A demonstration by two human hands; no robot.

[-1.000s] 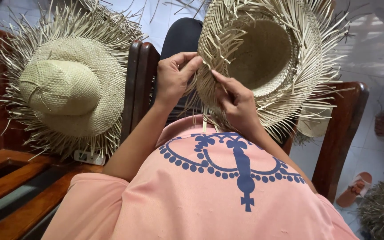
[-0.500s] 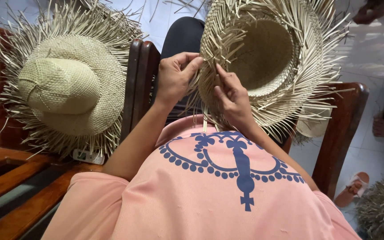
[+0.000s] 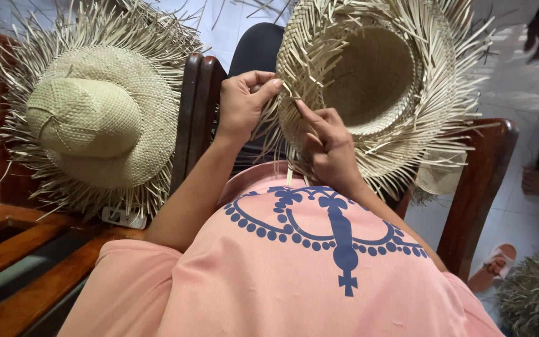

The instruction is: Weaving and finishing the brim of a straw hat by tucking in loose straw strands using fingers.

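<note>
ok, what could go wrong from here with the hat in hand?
1. The left hand and right hand pinch thin strips at the brim edge of the hat; a hard pull could snap or crease one.
2. Loose strips stick out all around the brim; nearby ones may snag and get woven in wrong.
3. The hat seems held only by the two hands over the lap, so it might tilt or slip if a grip loosens.

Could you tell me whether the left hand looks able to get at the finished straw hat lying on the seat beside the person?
Probably yes: the left hand pinches a strand on the unfinished hat, and the finished hat lies past the wooden armrest, with nothing above it.
</note>
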